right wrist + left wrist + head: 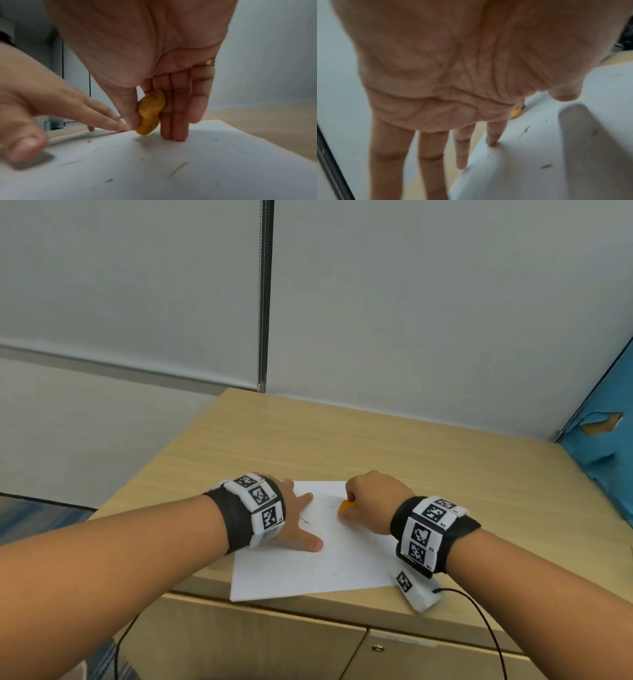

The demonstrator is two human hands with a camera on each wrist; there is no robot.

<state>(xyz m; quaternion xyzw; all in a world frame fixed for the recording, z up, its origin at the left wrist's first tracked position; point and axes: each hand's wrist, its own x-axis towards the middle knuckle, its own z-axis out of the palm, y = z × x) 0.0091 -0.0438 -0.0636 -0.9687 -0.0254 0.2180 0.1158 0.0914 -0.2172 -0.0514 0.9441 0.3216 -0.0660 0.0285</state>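
Observation:
A white sheet of paper with faint pencil marks lies on the wooden cabinet top. My left hand rests flat on the sheet's left side, fingers spread and straight, holding it down. My right hand pinches a small orange-yellow eraser between thumb and fingers. In the right wrist view the eraser has its lower tip touching the paper. In the left wrist view the left fingertips press on the sheet, and the eraser shows beyond them.
A white tagged sensor block with a black cable lies at the sheet's near right corner. A blue torn panel stands at the right. A grey wall rises behind. The cabinet's front edge runs just under the sheet.

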